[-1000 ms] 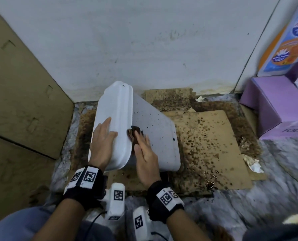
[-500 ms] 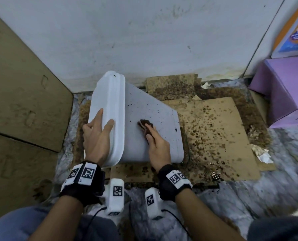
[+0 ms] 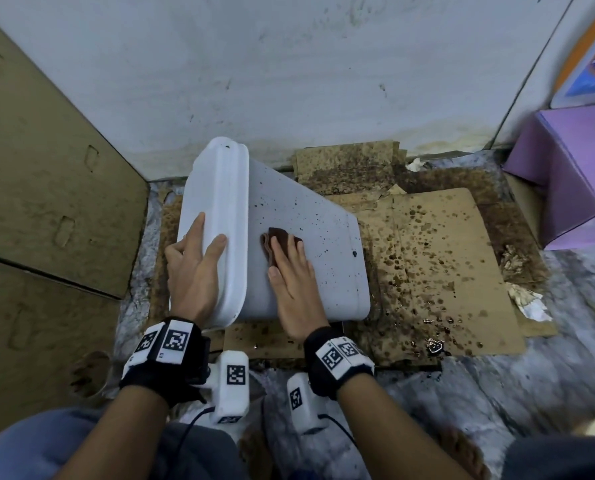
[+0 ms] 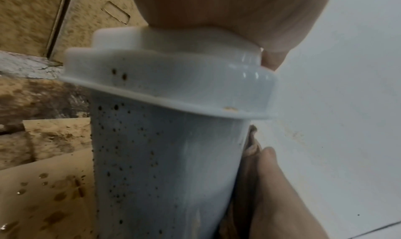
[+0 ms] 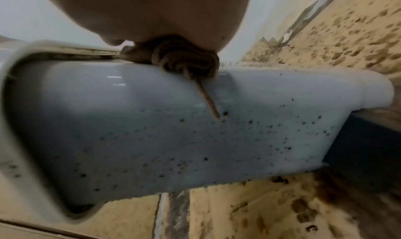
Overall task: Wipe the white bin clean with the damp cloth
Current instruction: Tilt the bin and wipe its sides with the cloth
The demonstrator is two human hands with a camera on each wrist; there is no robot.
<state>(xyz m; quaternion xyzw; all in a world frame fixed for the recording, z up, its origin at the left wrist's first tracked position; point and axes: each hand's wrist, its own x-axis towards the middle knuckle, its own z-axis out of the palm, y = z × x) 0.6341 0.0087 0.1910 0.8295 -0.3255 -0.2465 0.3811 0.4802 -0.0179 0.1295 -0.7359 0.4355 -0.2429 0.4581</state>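
The white bin [image 3: 324, 237] lies on its side on stained cardboard, its side speckled with dark spots. My left hand [image 3: 194, 271] clasps the lidded end, fingers over the lid face and thumb on the rim. My right hand [image 3: 289, 268] presses a folded brown cloth [image 3: 267, 242] flat against the upturned side, just right of the rim. The left wrist view shows the spotted bin [image 4: 169, 157] upright in frame, with the cloth [image 4: 251, 150] at its right edge. In the right wrist view the bunched cloth [image 5: 184, 60] sits under my palm on the bin [image 5: 173, 131].
Wet, brown-stained cardboard sheets [image 3: 445, 265] cover the marble floor under and right of the bin. A cardboard panel [image 3: 46, 202] stands at the left and a white wall [image 3: 324, 81] behind. A purple box [image 3: 573, 174] and crumpled paper [image 3: 528, 303] lie at the right.
My right hand has slid the cloth from the rim's edge out onto the bin's flat side. The left hand has kept its hold on the lidded end.
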